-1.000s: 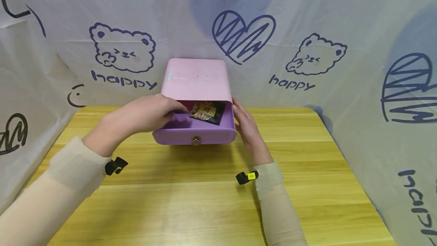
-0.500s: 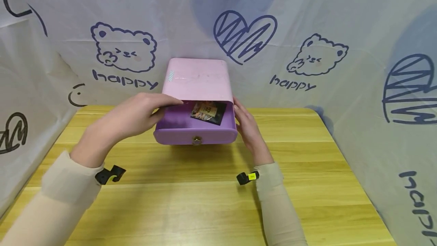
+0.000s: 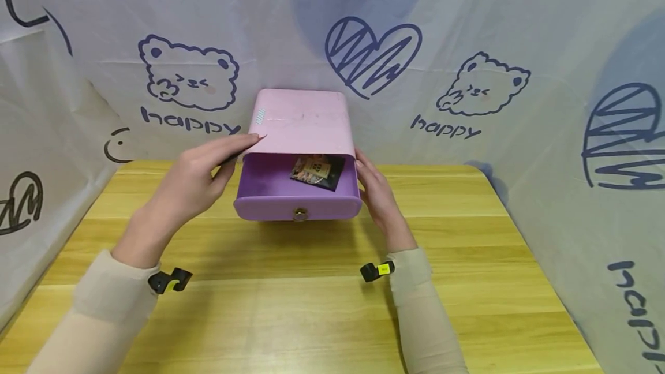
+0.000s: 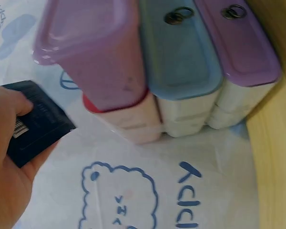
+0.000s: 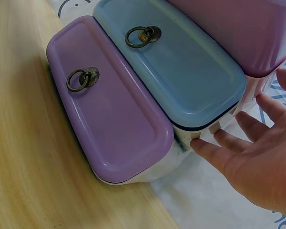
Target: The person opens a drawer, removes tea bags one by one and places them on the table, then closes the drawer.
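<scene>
A small drawer cabinet [image 3: 306, 120] with a pale pink top stands against the backdrop. Its purple top drawer [image 3: 265, 206] is pulled out, and a black packet with a colourful printed face [image 3: 317, 172] lies inside toward the right. Beside the cabinet's left front corner, my left hand [image 3: 187, 180] pinches a flat black packet [image 4: 38, 119] with a barcode, thumb on one face. On the right, my right hand [image 3: 379, 198] rests its spread, nearly straight fingers [image 5: 209, 152] against the cabinet's side. Below the open drawer, the blue drawer [image 5: 176, 67] and the lower purple drawer [image 5: 109, 105] are closed.
The cabinet stands on a wood-grain table [image 3: 312, 305]. Behind and at both sides hangs a white cloth [image 3: 389, 126] with bear, heart and "happy" drawings. Brass ring pulls [image 5: 83, 78] stick out from the drawer fronts.
My left hand has come out of the top drawer and moved left and up, with a black packet now visible in it. My right hand has stayed against the cabinet's side.
</scene>
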`<action>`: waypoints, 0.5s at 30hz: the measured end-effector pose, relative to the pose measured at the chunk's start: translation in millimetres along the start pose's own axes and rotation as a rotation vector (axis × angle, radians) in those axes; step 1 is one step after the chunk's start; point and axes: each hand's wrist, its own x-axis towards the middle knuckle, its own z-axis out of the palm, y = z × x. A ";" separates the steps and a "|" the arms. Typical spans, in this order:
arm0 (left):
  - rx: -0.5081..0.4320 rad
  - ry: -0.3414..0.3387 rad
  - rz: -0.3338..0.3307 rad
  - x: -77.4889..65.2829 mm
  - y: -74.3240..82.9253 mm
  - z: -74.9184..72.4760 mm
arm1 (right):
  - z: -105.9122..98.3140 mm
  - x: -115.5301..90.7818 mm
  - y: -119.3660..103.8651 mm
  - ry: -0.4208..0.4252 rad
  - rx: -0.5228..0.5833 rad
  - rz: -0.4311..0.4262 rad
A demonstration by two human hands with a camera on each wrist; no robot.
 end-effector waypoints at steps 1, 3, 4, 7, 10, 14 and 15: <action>0.005 0.025 0.002 -1.6 -2.3 0.7 | 0.0 0.1 0.6 0.001 0.000 -0.003; 0.013 0.062 0.000 -5.0 -7.9 1.9 | -0.3 0.2 1.2 -0.001 0.002 -0.011; 0.019 0.076 -0.004 -6.8 -11.3 2.4 | -0.3 0.1 1.3 -0.002 0.003 -0.014; 0.053 0.089 -0.018 -12.2 -24.0 3.6 | -0.7 0.0 1.3 -0.001 0.001 -0.019; 0.096 0.072 -0.045 -18.8 -38.7 4.6 | -0.8 0.0 1.2 0.003 0.001 -0.019; 0.153 0.033 -0.081 -28.8 -58.7 6.6 | -0.7 0.2 1.3 0.006 0.006 -0.013; 0.161 0.026 -0.088 -31.4 -63.4 7.3 | -0.8 0.3 1.4 0.006 0.007 -0.011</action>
